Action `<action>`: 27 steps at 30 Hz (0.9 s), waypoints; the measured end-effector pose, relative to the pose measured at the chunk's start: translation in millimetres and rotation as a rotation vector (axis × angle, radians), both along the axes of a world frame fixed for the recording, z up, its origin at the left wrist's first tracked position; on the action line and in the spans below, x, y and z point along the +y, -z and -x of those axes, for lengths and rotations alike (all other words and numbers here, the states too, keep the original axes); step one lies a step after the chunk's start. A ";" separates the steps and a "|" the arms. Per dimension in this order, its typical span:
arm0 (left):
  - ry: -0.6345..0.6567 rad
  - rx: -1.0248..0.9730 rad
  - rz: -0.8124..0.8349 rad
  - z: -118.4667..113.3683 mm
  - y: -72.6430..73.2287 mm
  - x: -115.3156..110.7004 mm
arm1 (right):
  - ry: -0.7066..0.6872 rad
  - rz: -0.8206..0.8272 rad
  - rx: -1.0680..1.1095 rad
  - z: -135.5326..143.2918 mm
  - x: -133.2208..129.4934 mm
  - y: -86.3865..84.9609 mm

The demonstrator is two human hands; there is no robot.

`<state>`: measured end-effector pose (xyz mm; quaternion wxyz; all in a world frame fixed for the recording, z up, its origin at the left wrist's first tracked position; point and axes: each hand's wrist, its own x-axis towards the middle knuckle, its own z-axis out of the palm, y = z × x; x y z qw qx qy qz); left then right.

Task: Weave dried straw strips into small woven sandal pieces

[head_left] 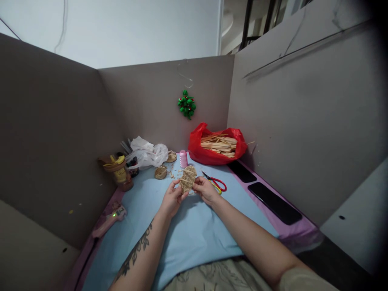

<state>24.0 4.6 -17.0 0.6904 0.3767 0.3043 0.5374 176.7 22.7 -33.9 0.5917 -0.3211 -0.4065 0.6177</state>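
Observation:
A small woven straw piece (pixel 188 178), rounded and tan, is held up over the blue cloth between both hands. My left hand (pixel 173 198) is closed on its lower left edge, thumb and fingers pinching it. On the right edge, my right hand (pixel 206 190) pinches it between thumb and fingers. Just right of that hand lie scissors (pixel 220 184) with red and yellow handles. Behind the piece stands a pink bottle-like object (pixel 183 159). Two similar round woven pieces, one nearer (pixel 160 172) and one farther back (pixel 171 157), rest to the left, with straw scraps around.
A red plastic bag (pixel 197 151) of dry straw strips sits at the back right. Two dark phones (pixel 274 203) lie along the right edge. At left are a white plastic bag (pixel 148 153), a brown container (pixel 121 176) and a pink glue gun (pixel 109 221). Grey panels surround the table.

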 end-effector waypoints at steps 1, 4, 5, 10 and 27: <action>0.000 -0.001 -0.001 0.2 0.6 0.5 | 0.005 -0.006 -0.008 0.6 0.3 0.3; -0.018 -0.005 0.004 0.8 3.4 2.8 | 0.026 -0.031 -0.073 2.4 1.0 0.9; -0.023 -0.007 0.004 0.9 4.3 3.5 | 0.051 -0.048 -0.108 2.8 1.0 1.0; -0.045 -0.003 0.002 -1.0 5.0 2.9 | 0.402 -0.264 -0.441 3.7 -2.1 2.3; -0.263 0.579 -0.314 -1.6 18.9 6.2 | 0.555 -0.555 -0.941 0.5 -12.3 1.0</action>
